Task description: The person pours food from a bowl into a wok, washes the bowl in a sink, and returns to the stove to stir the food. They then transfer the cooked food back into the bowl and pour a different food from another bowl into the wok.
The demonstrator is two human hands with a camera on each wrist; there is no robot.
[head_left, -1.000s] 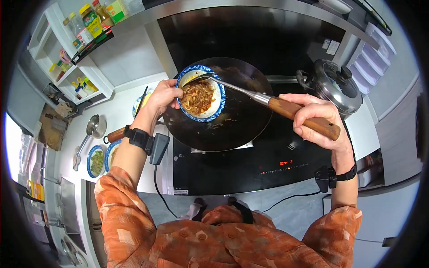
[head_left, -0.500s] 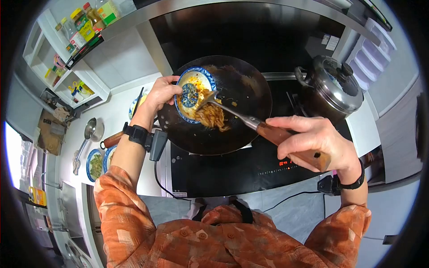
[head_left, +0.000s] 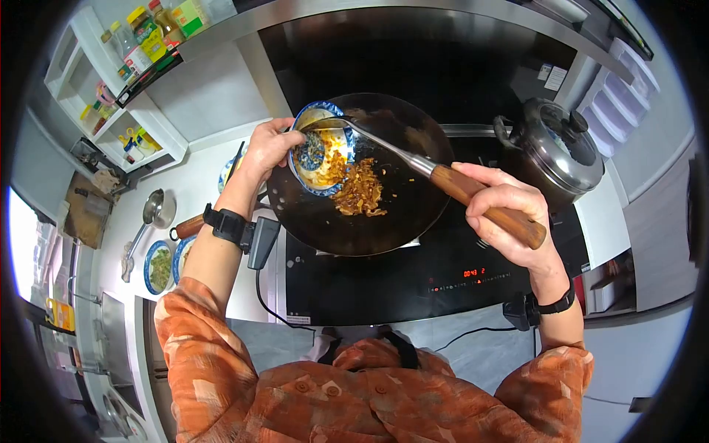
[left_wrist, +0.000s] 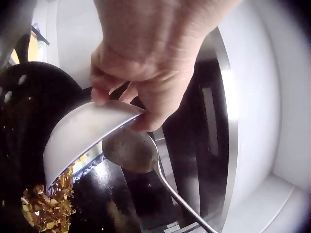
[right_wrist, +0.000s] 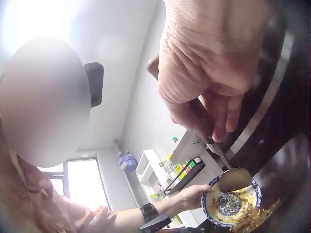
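The left hand (head_left: 271, 150) grips the rim of a blue-and-white bowl (head_left: 314, 166), tilted over the black wok (head_left: 413, 184). Sauce smears coat the bowl's inside. Brown, sauce-covered food (head_left: 360, 193) lies in the wok by the lower rim. In the right hand (head_left: 513, 214) is the wooden handle (head_left: 465, 186) of a metal ladle, whose head is at the bowl's upper part. The left wrist view has the ladle's head (left_wrist: 129, 150) beside the tilted bowl (left_wrist: 87, 136), fingers and thumb holding its edge. The right wrist view places the ladle's head (right_wrist: 235, 180) over the bowl's inside.
A lidded pot (head_left: 561, 148) stands right of the wok on the black cooktop (head_left: 369, 292). On the left counter (head_left: 247, 292) are a small metal ladle (head_left: 153, 207) and bowls, one with green food (head_left: 159, 267). Bottles (head_left: 151, 37) line a shelf at the upper left.
The food has gone from the bowl into the wok, and the bowl has tipped to the right. The ladle dipped to the food, then rose back to the bowl's upper part.
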